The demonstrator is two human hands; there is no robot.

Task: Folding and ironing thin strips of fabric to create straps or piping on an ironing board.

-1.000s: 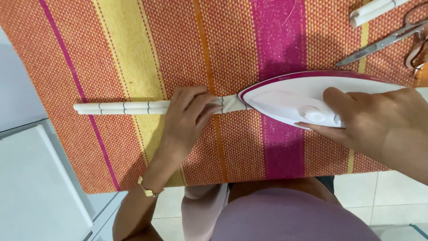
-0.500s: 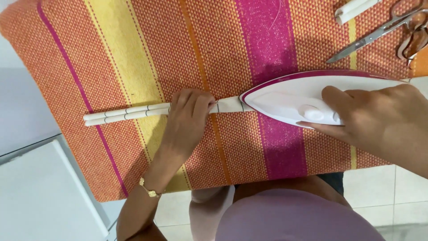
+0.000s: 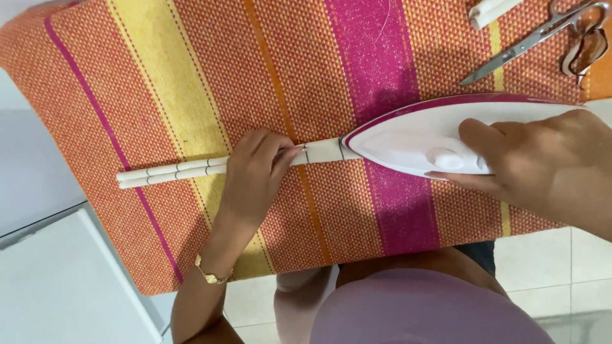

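strip [image 3: 172,172] on woven mat [image 3: 191,76], iron [image 3: 433,137] at its right end, scissors [image 3: 529,41] behind iron

Left hand [image 3: 252,175]: bare, thin gold chain bracelet [image 3: 210,275] at the wrist. Right hand [image 3: 542,169]: bare, no sleeve. Torso: mauve garment [image 3: 427,312].

head-worn view, steeply downward, close over striped cloth [image 3: 191,76]
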